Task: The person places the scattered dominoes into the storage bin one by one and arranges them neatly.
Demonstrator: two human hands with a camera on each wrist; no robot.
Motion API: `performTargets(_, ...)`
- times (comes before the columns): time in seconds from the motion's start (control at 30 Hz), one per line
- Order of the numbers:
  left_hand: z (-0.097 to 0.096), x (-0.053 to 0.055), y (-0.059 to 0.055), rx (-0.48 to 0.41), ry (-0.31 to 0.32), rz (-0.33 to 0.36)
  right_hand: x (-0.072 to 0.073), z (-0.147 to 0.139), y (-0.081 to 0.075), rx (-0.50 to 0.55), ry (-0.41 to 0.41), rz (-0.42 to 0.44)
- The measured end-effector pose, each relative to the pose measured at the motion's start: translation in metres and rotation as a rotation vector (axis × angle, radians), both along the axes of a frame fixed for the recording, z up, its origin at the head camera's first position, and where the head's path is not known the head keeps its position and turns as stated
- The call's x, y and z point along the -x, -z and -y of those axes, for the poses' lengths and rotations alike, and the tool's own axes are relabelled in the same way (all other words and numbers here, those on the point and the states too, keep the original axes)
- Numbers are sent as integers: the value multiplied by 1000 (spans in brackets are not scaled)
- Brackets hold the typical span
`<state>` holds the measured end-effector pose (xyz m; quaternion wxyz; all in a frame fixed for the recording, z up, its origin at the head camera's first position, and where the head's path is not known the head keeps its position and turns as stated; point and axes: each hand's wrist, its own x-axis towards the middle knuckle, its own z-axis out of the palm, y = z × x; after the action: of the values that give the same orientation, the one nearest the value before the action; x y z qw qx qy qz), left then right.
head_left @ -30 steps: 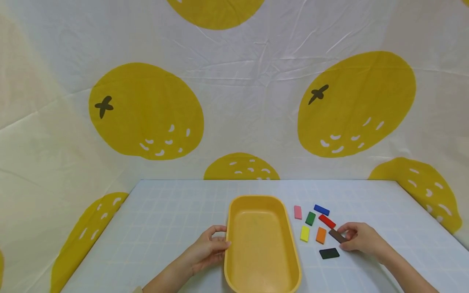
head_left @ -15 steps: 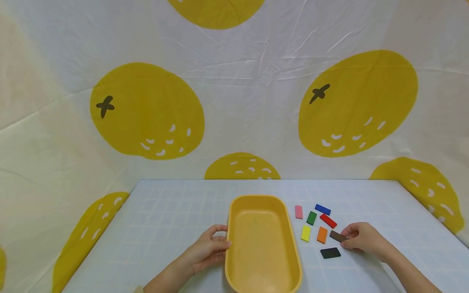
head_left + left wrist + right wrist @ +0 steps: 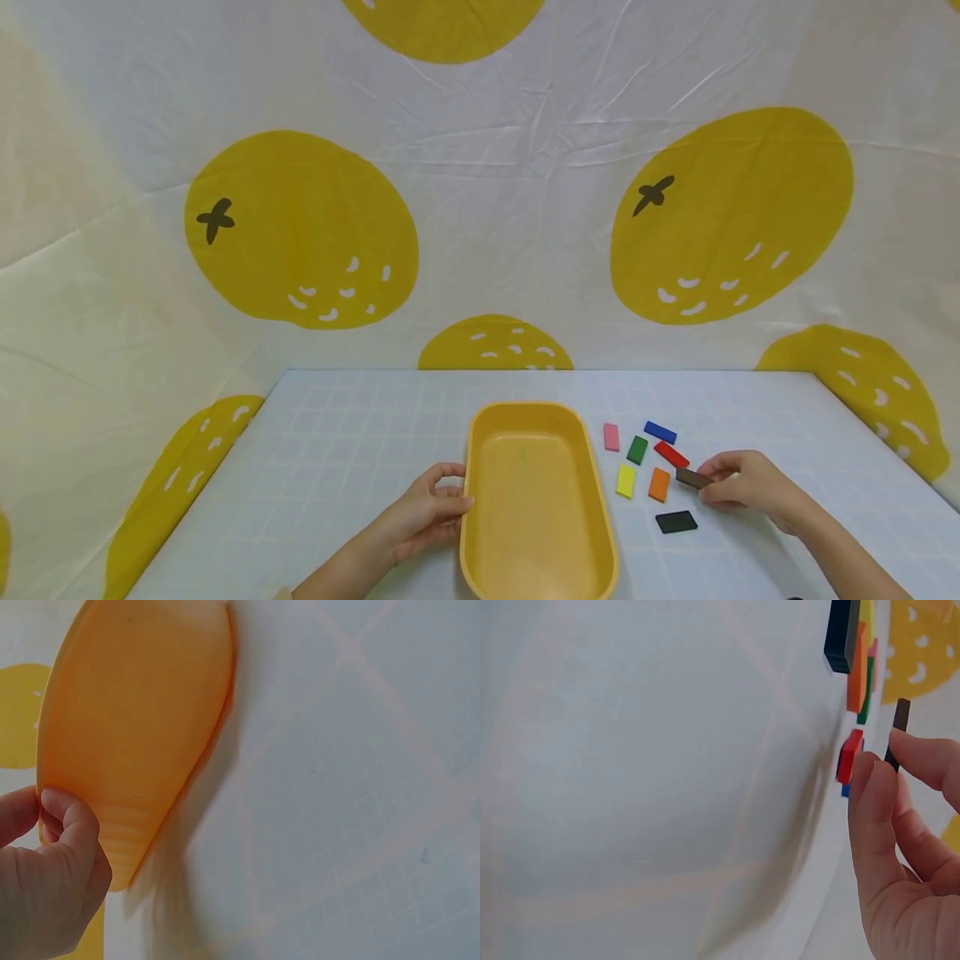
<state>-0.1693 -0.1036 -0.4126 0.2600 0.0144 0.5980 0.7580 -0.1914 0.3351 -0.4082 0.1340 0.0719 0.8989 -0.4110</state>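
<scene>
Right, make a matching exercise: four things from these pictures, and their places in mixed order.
Things
1. flat brown rectangular block
2. yellow rounded oblong tray
3. flat black rectangular block
4. flat pink rectangular block

Places
A. leftmost block in the head view
B. lowest block in the head view
C. pinched by the right hand
D. gripped by the left hand

Pairs: 1-C, 2-D, 3-B, 4-A

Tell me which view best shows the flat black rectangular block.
Head: the flat black rectangular block lies there whole and uncovered. The right wrist view crops it at the top; the left wrist view omits it.
</scene>
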Motion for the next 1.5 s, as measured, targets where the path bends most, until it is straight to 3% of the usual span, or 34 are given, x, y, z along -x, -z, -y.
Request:
performTargets(0.3,-1,0,1,11,2,3,4,2,-9,17,-2,-18)
performTargets(0.73,1,1,-1,-15,18,1,10,21,-29,64,-76,-64)
performTargets(1.0,0,3,-2,-20,12,-5,18,38,-35,59,-73,-80)
performTargets(1.23,1,3,-2,1,-4,-3,23,57,-40,46,-119,-137)
performTargets(1.5,-1,4,-3,14,2,-2,30,75,-45,57,-131,-129)
